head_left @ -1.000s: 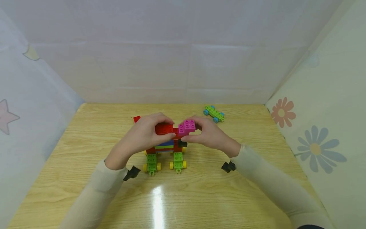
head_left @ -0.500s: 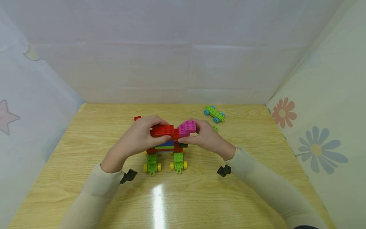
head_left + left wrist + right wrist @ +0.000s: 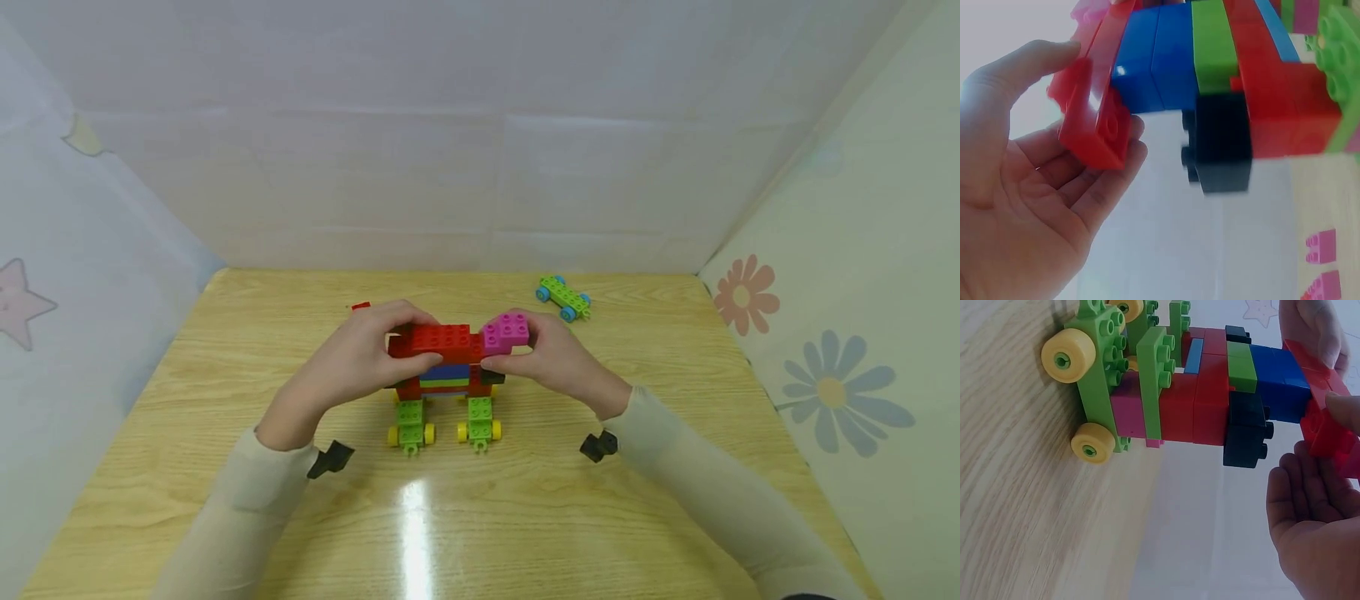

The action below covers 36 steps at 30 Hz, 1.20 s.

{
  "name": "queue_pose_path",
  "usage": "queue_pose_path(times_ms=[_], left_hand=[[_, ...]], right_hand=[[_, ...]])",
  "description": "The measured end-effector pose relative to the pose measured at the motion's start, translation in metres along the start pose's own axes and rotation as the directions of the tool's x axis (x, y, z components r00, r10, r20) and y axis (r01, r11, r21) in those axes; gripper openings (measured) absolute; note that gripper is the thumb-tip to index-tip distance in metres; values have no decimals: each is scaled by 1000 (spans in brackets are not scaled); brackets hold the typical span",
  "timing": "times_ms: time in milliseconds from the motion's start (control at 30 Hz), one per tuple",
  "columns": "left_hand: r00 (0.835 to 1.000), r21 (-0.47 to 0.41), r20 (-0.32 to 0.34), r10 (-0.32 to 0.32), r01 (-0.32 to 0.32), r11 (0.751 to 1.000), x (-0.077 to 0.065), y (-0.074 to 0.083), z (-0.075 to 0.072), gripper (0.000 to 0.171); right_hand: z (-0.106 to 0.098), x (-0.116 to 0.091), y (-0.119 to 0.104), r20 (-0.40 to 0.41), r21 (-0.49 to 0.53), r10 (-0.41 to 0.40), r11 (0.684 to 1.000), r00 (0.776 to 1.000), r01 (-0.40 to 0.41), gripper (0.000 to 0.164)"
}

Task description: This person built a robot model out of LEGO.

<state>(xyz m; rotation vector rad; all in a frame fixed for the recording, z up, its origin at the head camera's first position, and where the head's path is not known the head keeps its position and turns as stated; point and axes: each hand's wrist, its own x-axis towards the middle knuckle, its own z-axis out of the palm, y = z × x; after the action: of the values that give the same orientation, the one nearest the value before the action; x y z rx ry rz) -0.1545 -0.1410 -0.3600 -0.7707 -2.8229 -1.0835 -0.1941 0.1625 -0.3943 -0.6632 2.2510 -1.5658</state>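
A toy brick structure stands upright on green wheeled bases (image 3: pixel 1094 387) with yellow wheels. Its body stacks red, blue (image 3: pixel 444 372) and green bricks, and black bricks (image 3: pixel 1244 431) jut out at the sides. Along the top runs a red layer (image 3: pixel 442 335), with pink bricks (image 3: pixel 513 329) at its right end. My left hand (image 3: pixel 352 362) grips the left end of the red layer between thumb and fingers. At the other end my right hand (image 3: pixel 558 358) holds the top bricks by the pink ones, its thumb on the near side. Some right fingertips are hidden in the head view.
A green toy car base (image 3: pixel 564 297) with blue wheels sits at the back right of the wooden table (image 3: pixel 525 517). A red brick (image 3: pixel 361 306) shows behind my left hand. In the left wrist view, pink bricks (image 3: pixel 1322 245) lie at the lower right. White curtains border the table.
The structure has shifted slightly to the right, and my right hand with it. My left hand has slid toward the left end, so more of the red layer shows.
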Motion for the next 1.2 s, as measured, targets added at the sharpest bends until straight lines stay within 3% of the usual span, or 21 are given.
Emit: queue_pose_path(times_ms=[133, 267, 567, 733, 933, 1200], left_hand=[[1000, -4, -2, -17, 17, 1000, -2, -10, -3, 37], [997, -76, 4, -74, 74, 994, -6, -24, -7, 34], [983, -109, -33, -181, 176, 978, -6, -72, -11, 27], [972, -37, -24, -232, 231, 972, 3, -100, -7, 34], [960, -18, 3, -279, 279, 960, 20, -134, 1, 40], [946, -8, 27, -324, 324, 946, 38, -161, 11, 45]], right_hand=[[-7, -5, 1, -13, -14, 16, 1000, 1000, -16, 41], [-15, -9, 3, -28, -13, 23, 1000, 999, -24, 43], [-29, -17, 9, -49, -11, 42, 999, 998, -42, 44], [-34, -22, 12, -57, -7, 51, 999, 997, -51, 44], [-39, -27, 13, -63, 0, 43, 999, 997, -43, 42], [-44, -30, 16, -68, 7, 46, 999, 997, -46, 43]])
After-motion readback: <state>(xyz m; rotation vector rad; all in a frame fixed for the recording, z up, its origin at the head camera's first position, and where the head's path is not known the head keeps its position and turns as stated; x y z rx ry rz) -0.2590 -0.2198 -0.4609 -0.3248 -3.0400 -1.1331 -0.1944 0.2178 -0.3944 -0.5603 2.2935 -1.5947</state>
